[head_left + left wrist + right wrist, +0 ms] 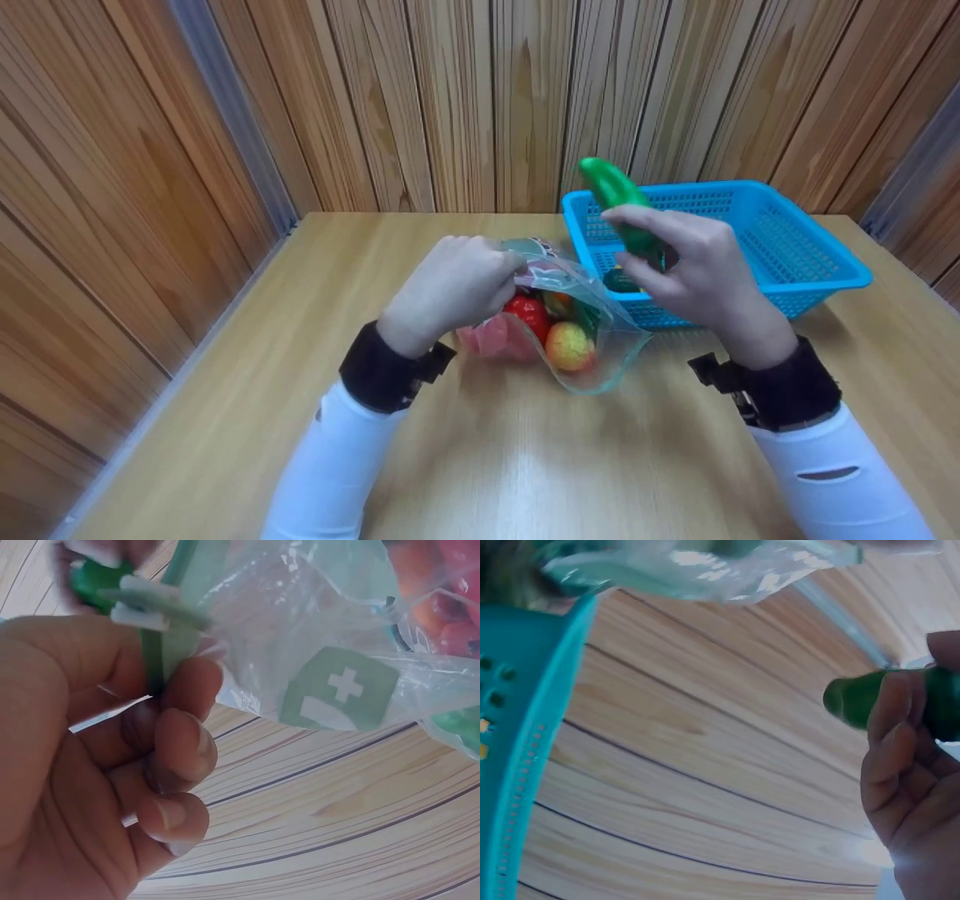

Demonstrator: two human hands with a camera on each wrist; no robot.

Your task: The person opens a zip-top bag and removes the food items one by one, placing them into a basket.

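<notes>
My left hand (461, 289) pinches the upper edge of a clear plastic bag (247, 637), which has a green rim and a printed white cross. Its mouth gapes toward me in the head view. Inside show a shiny red vegetable (527, 313), a round yellow-red fruit (570, 346) and other red and green pieces. Up over the near left corner of the blue basket (825, 281), my right hand (697, 262) holds a glossy green pepper (613, 184) between thumb and fingers, its narrow tip pointing up and left. The right wrist view shows the pepper (855, 697) partly hidden by fingers.
A dark green item (619, 280) lies in the basket's near left corner, with a bit of yellow beside it. The basket stands at the back right of the wooden table (510, 465), right beside the bag. Wood-panelled walls (450, 105) rise behind and to the left.
</notes>
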